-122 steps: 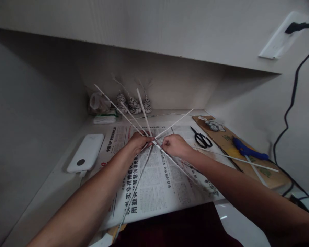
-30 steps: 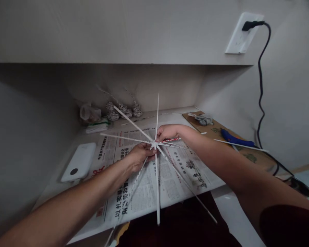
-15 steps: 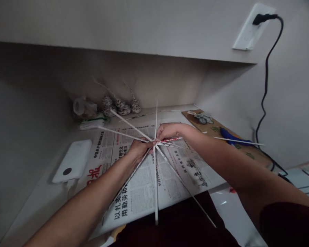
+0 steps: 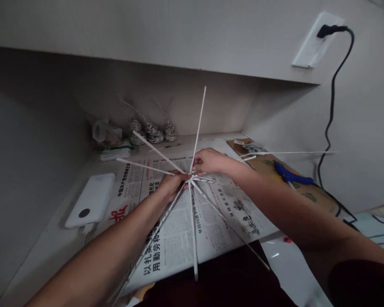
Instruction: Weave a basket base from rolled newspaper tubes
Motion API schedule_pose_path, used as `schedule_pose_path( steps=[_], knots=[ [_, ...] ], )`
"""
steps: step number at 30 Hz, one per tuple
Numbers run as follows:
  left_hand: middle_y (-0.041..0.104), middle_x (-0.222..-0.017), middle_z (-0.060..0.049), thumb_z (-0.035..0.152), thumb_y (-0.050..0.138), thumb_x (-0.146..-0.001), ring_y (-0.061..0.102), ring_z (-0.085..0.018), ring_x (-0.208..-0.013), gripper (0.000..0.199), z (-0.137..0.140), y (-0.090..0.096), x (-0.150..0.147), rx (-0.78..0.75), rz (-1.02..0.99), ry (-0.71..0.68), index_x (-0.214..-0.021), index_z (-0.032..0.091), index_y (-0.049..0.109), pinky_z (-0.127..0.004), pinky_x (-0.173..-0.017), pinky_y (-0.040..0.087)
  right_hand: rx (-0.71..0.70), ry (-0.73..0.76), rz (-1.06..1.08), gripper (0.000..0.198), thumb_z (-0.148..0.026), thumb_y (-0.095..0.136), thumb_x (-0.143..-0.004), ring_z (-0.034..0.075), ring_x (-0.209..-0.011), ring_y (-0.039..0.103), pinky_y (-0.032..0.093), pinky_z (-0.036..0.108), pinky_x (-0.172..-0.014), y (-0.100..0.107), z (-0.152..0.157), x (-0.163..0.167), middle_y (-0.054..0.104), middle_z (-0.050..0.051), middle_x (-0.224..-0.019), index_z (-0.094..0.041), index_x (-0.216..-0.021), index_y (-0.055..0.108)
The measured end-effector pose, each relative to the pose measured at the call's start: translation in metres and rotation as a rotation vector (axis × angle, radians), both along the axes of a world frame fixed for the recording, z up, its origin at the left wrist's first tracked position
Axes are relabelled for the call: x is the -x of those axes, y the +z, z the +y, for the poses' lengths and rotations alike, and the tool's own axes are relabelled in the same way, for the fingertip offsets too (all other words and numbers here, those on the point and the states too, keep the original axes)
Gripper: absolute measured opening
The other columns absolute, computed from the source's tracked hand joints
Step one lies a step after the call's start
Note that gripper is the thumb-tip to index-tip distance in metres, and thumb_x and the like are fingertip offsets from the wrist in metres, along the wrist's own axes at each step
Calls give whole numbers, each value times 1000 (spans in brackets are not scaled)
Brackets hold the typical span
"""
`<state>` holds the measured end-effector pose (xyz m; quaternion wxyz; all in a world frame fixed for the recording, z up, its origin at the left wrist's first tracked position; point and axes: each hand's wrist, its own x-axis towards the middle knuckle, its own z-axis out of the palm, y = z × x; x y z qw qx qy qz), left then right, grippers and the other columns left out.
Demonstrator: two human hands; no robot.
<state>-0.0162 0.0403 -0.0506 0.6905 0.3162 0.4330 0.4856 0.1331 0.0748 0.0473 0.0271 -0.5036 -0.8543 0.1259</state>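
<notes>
Several thin white rolled-paper sticks (image 4: 194,238) fan out like spokes from one crossing point above a newspaper (image 4: 176,245). My left hand (image 4: 173,186) is closed on the crossing, with its thumb lying at the centre. Just right of the centre, my right hand (image 4: 209,161) pinches a paper strand close to the far-pointing stick (image 4: 199,128). Some red-printed paper shows beside the fingers. The fingertips of my right hand partly hide what they grip. Some stick ends pass behind my right forearm.
Woven paper gourds (image 4: 154,134) and a plastic bag (image 4: 106,133) stand at the back left. A white power bank (image 4: 91,199) lies left of the newspaper. On the right, a brown board (image 4: 320,199) carries a blue-handled tool (image 4: 291,175). A black cable (image 4: 331,106) hangs from the wall socket.
My right hand has shifted slightly up and away from the crossing. The far stick now leans right and stands taller in view, and the long stick at right has swung upward.
</notes>
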Motion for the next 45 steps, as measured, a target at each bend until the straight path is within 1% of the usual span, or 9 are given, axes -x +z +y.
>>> schedule_pose_path(
  steps=[3, 5, 11, 15, 19, 26, 35, 40, 45],
  knots=[
    [65, -59, -5, 1, 67, -59, 61, -13, -50, 11, 4, 2, 4, 13, -27, 30, -66, 9, 63, -20, -47, 52, -299, -26, 85, 21, -31, 58, -87, 17, -77, 59, 36, 26, -67, 1, -19, -1, 72, 6, -85, -17, -89, 73],
    [64, -58, -5, 1, 66, -61, 60, -12, -49, 10, 7, 2, 6, 17, -35, 39, -65, 9, 62, -19, -45, 50, -356, -55, 118, 28, -37, 53, -90, 18, -76, 60, 36, 27, -69, -3, -29, -4, 71, 7, -82, -18, -87, 73],
    [66, -62, -6, 2, 68, -60, 62, -13, -51, 11, 8, 1, 6, 13, -49, 2, -68, 8, 63, -20, -46, 50, -302, -114, 157, 23, -31, 59, -86, 21, -87, 63, 39, 29, -79, -33, -29, -6, 74, 9, -94, -17, -96, 74],
    [65, -60, -5, 3, 71, -58, 59, -12, -47, 14, 6, 0, 5, -3, -50, -30, -68, 8, 63, -20, -44, 48, -187, -215, 292, 21, -34, 63, -82, 18, -82, 64, 41, 27, -74, -47, -17, 3, 75, 4, -90, -20, -92, 75],
    [66, -63, -6, 4, 73, -59, 61, -13, -51, 15, 6, -1, 6, 15, -38, 7, -70, 9, 63, -23, -49, 52, -164, -297, 341, 14, -32, 64, -80, 17, -83, 62, 40, 26, -73, -51, -16, 11, 74, 2, -87, -22, -84, 73],
    [67, -65, -6, 10, 74, -62, 62, -14, -54, 14, 6, -2, 5, -1, -18, 27, -70, 10, 63, -24, -50, 53, -135, -294, 406, 9, -29, 64, -79, 17, -82, 61, 38, 27, -74, -51, -19, 11, 72, 0, -83, -22, -80, 70],
    [67, -61, -3, 17, 78, -55, 59, -13, -49, 18, 4, -2, 2, -65, 143, 76, -66, 11, 66, -23, -45, 48, -255, -255, 393, 8, -30, 64, -82, 20, -90, 58, 31, 33, -85, -62, -21, 11, 71, 0, -80, -24, -83, 69],
    [67, -62, -3, 19, 75, -58, 60, -14, -52, 16, 5, -2, 2, -70, 160, 90, -70, 12, 68, -23, -47, 49, -452, -235, 385, 25, -38, 54, -91, 22, -95, 56, 32, 32, -86, -57, -33, -2, 72, 6, -90, -20, -85, 70],
    [67, -62, -3, 20, 77, -57, 59, -13, -52, 18, 6, -6, 2, -81, 166, 98, -71, 13, 68, -22, -47, 47, -335, -235, 231, 34, -43, 53, -89, 19, -75, 57, 35, 29, -72, -61, -37, -16, 71, 6, -75, -19, -74, 72]
  ],
)
